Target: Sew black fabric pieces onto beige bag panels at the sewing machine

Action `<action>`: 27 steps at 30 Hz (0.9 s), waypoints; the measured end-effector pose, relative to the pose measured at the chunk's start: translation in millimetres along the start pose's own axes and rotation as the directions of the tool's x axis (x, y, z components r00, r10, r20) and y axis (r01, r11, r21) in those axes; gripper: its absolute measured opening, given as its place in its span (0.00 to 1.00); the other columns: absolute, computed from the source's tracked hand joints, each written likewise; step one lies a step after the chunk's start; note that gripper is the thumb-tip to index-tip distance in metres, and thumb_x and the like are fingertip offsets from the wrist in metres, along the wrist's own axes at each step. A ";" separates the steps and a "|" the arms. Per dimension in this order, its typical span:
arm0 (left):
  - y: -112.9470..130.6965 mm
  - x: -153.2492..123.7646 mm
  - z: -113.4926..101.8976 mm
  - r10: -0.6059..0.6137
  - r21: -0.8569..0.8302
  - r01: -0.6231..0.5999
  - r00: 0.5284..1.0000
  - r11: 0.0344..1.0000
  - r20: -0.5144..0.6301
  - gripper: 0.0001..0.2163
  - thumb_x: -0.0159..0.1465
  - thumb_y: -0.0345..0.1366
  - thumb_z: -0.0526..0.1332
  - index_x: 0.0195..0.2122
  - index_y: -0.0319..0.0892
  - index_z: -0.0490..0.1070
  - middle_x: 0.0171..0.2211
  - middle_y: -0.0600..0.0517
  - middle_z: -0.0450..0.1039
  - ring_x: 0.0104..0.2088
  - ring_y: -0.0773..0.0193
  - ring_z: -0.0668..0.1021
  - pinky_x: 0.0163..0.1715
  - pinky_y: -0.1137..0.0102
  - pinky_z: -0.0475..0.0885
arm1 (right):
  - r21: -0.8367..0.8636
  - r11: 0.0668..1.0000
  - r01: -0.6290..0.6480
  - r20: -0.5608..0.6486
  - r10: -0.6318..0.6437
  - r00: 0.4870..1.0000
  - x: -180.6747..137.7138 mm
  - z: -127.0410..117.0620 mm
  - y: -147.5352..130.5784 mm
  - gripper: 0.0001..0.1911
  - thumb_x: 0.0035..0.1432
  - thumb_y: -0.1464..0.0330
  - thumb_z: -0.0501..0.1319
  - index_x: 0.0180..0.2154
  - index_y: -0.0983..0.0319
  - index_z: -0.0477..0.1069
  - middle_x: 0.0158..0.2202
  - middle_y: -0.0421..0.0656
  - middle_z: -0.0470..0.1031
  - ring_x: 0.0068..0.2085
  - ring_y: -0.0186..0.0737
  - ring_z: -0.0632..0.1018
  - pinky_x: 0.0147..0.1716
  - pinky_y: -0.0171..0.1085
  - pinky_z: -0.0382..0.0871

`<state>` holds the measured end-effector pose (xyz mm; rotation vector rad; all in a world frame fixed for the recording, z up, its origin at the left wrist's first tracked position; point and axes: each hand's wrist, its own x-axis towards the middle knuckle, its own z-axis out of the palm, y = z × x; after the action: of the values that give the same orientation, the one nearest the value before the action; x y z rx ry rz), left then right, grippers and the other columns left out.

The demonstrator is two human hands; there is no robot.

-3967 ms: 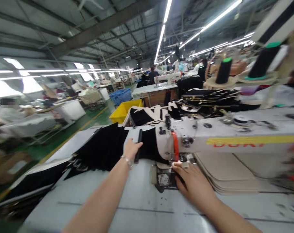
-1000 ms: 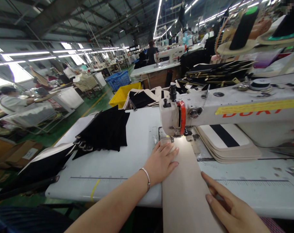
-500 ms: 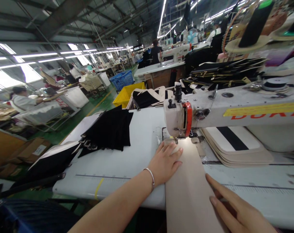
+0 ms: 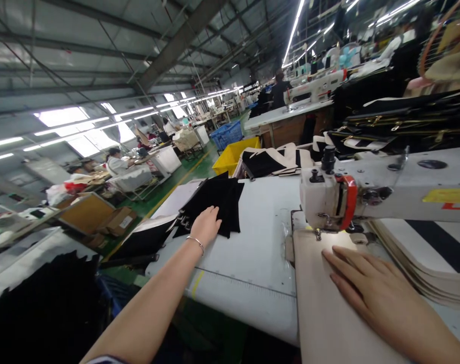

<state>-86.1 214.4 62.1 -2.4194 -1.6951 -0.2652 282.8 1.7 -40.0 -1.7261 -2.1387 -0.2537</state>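
Observation:
My left hand (image 4: 206, 226), a bracelet at its wrist, reaches over the fanned stack of black fabric pieces (image 4: 218, 189) on the left of the machine table. Its fingers look loosely extended at the stack, though partly foreshortened, and no piece is lifted. My right hand (image 4: 370, 283) lies flat with fingers spread on a long beige panel (image 4: 317, 298). The panel's far end sits beneath the needle and presser foot of the white sewing machine (image 4: 321, 197), and its near end runs down past the table edge.
Beige panels with a dark stripe (image 4: 404, 263) are stacked beneath the machine arm. Behind the table stand a yellow crate (image 4: 235, 155) and a blue basket (image 4: 227, 135). Black zippered pieces (image 4: 412, 119) pile up at the back right. A ruler strip (image 4: 248, 283) runs along the table's front.
My left hand has left the beige panel and moved left to the black stack. My right hand has shifted from the panel's right edge onto its top near the needle. The view has turned left.

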 end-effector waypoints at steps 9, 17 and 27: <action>-17.7 30.8 -30.2 -0.131 -0.023 0.129 0.982 0.991 -0.136 0.14 0.62 0.34 0.54 0.43 0.41 0.78 0.44 0.46 0.76 0.47 0.53 0.76 0.51 0.63 0.68 | 0.001 1.000 -0.013 0.038 0.013 0.999 4.8 -2.7 5.5 0.25 0.64 0.52 0.52 0.61 0.49 0.62 0.58 0.41 0.67 0.55 0.48 0.69 0.50 0.50 0.63; 3.2 -4.7 -47.3 -0.203 -0.117 0.175 0.934 0.978 -0.296 0.14 0.61 0.34 0.53 0.42 0.42 0.77 0.40 0.49 0.76 0.42 0.56 0.77 0.44 0.66 0.70 | 0.015 1.000 -0.012 0.023 0.012 1.000 15.0 -9.9 1.8 0.24 0.66 0.54 0.50 0.60 0.52 0.64 0.59 0.44 0.67 0.56 0.51 0.69 0.49 0.50 0.61; 38.0 -29.0 -36.4 -0.083 -0.295 0.079 0.997 0.952 -0.001 0.13 0.64 0.32 0.52 0.44 0.40 0.75 0.38 0.47 0.75 0.40 0.57 0.77 0.44 0.64 0.71 | 0.006 1.000 -0.004 0.008 0.004 1.000 16.3 -11.2 -1.5 0.25 0.67 0.56 0.50 0.62 0.53 0.60 0.61 0.45 0.65 0.57 0.49 0.68 0.48 0.49 0.60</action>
<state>-61.8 166.4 88.6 -2.5442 -1.8696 -0.5840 280.5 11.9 -23.2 -1.7306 -2.1391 -0.2389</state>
